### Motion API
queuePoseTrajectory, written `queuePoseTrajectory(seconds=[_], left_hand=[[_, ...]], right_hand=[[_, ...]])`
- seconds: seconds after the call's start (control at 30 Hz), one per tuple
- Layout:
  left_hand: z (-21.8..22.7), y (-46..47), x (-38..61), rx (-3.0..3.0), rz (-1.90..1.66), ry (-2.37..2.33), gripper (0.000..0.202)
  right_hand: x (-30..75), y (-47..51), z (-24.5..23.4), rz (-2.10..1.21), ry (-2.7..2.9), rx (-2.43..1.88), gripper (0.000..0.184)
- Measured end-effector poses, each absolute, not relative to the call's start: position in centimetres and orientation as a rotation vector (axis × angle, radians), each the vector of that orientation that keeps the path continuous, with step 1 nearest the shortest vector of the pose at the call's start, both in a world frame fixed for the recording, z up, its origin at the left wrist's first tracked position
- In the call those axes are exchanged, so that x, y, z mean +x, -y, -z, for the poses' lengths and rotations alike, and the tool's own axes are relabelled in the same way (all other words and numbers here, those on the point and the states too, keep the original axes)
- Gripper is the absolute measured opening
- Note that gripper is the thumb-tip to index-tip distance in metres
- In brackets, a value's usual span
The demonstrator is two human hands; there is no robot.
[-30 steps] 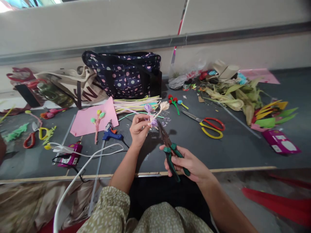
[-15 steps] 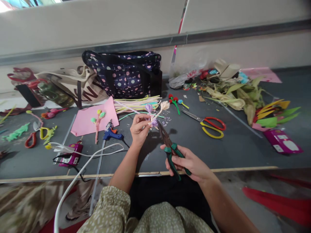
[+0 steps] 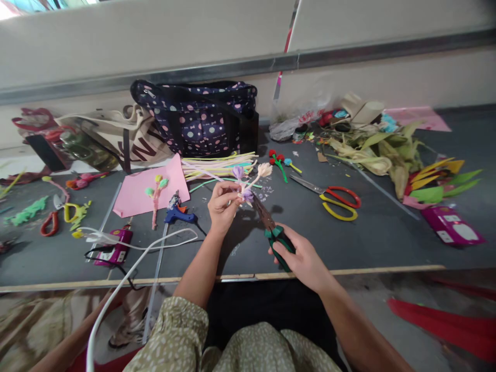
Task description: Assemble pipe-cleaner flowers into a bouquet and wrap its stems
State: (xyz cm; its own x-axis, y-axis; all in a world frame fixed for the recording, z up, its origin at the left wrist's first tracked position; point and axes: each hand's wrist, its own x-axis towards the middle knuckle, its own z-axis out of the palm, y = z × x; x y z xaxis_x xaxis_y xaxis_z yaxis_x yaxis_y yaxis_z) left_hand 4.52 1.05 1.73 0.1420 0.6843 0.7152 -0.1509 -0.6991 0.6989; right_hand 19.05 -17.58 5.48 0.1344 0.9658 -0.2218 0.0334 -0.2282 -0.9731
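Note:
My left hand [image 3: 221,205] pinches a small stem with purple and cream flower heads [image 3: 248,182], holding it up over the grey table [image 3: 372,232]. My right hand [image 3: 300,258] is closed round the green handles of a pair of pliers [image 3: 271,230]. The pliers' jaws point up at the stem just below the purple flower, right by my left fingers. The handles are squeezed together.
A bundle of pastel sticks [image 3: 217,165], a pink sheet [image 3: 149,188], a blue glue gun [image 3: 176,212], red-and-yellow scissors [image 3: 333,199], a dotted bag [image 3: 197,119], dried husks [image 3: 372,150] and a white cable [image 3: 127,268] lie around. Another person's arm [image 3: 70,346] shows at the lower left.
My right hand has squeezed the pliers' handles together and pushed the jaws up against the stem. An arm has come into view at the lower left.

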Motion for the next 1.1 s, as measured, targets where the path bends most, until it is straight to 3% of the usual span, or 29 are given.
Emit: queuePoseTrajectory(seconds=[0.1,0.3,0.53,1.1], left_hand=[[-1.7,-1.0,4.5,1.772,-1.617,-0.513,0.008],[-1.7,-1.1,4.5,1.73,-1.599,-0.519,0.007],[-1.8,-1.0,4.8,1.599,-1.62,-0.529,0.005],[-2.3,-0.8,5.1,1.485,-1.627,-0.506,0.004]], right_hand=[[18.9,17.6,-5.1,-1.172,1.035,-1.483,0.038],[18.9,17.6,-6.0,-1.571,0.795,-1.229,0.038],[18.9,18.1,-5.7,-1.774,0.696,-1.06,0.05],[18.2,17.6,-5.2,-1.81,0.68,-0.998,0.053]])
